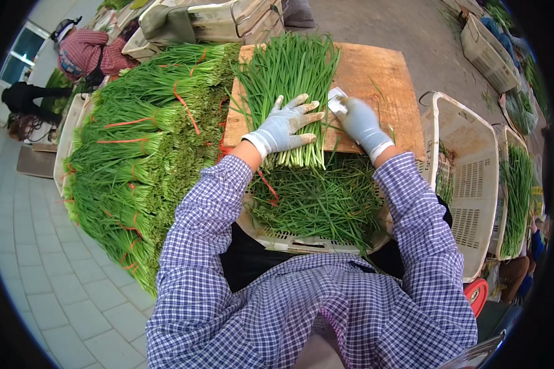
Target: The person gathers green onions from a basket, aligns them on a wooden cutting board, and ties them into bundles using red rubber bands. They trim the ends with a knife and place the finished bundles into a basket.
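Note:
A spread of loose garlic chives (291,69) lies on a wooden board (374,74), pale stem ends towards me and jutting past its near edge. My left hand (284,123), in a grey-white glove, rests flat on the lower stems with its fingers spread. My right hand (361,121), gloved the same way and slightly blurred, grips a small flat white tool (336,100), perhaps a scraper. The tool sits at the right edge of the chives. Below the board, between my forearms, a pale plastic crate (300,244) holds a heap of loose leaves and trimmings (318,198).
Chive bundles (134,124) tied with orange-red bands are stacked high on the left. Slatted crates (471,184) stand at my right, and a further crate (489,55) lies beyond. More crates (221,20) are behind the board. A person in checked clothing (83,50) bends at upper left.

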Available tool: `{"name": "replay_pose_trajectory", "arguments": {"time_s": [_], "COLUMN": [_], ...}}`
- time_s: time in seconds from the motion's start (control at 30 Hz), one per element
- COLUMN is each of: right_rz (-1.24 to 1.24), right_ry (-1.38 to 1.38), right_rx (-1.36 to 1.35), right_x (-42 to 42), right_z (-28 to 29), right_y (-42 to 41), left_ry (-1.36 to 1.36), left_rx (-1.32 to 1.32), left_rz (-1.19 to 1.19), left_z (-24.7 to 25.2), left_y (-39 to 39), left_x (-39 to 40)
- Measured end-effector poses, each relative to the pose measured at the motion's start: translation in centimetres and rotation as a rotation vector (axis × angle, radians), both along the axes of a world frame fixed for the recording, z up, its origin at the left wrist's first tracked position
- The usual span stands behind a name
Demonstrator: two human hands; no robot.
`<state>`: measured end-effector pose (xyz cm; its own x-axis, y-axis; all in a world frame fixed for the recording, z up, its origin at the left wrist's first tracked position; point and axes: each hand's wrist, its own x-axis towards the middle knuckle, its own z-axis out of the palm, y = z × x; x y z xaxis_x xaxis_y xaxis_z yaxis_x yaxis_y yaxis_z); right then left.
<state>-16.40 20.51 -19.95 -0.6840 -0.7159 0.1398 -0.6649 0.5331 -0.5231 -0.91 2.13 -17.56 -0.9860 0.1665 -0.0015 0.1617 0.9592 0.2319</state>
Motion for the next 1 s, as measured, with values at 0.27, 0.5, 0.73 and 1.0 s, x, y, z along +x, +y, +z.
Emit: {"name": "replay_pose_trajectory", "arguments": {"time_s": [0.27, 0.5, 0.73, 1.0], "right_rz": [0.885, 0.290, -0.059, 0.034], "right_ry": [-0.466, -0.320, -0.197, -0.020], "right_rx": [0.830, 0.154, 0.026, 0.474], "right_x": [9.7, -2.1, -13.6, -19.1], "right_z": [2.9, 5.4, 1.4, -5.9], "right_y": [6.2, 0.4, -13.6, -20.6], "left_ry": [-0.003, 0.027, -0.002, -0.003], "left_rx": [-0.034, -0.045, -0.040, -0.057], "left_rz": [0.086, 0.225, 0.197, 0.182], "left_z": [1.2, 0.2, 0.6, 0.3], "left_y": [-1.0, 0.0, 0.2, 0.2], "left_x": [0.6, 1.5, 0.7, 0.2]}}
